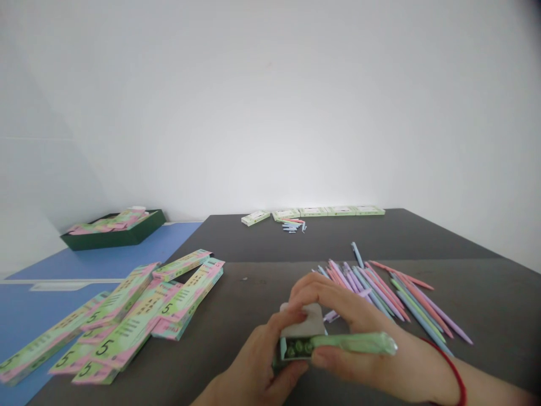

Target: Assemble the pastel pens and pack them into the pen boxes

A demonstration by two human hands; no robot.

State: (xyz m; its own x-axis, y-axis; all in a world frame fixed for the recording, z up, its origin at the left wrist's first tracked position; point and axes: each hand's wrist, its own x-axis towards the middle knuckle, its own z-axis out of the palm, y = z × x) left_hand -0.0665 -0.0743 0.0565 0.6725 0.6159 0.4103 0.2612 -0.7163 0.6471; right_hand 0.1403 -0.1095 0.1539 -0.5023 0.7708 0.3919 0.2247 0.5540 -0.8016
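Observation:
My left hand [257,361] is wrapped round a small narrow carton [307,320], whose open end faces me with its pale flap raised. Several round greenish ends show in the dark inside of the carton. Between the thumb and fingers of my right hand [363,321] lies a light green pen [359,343], its one end at the carton's opening and its clear-tipped end pointing right. The right fingertips reach over the flap, near the left fingers. A red cord circles the right wrist. Behind my right hand, loose pastel pens [380,287] lie on the dark table [253,293].
Several pink and green cartons [135,316] marked 5 are heaped at the left. A dark green tray [114,237] with more cartons stands on the blue surface [177,237]. Along the table's far edge are pale boxes [313,212] and small pen-like pieces [291,226].

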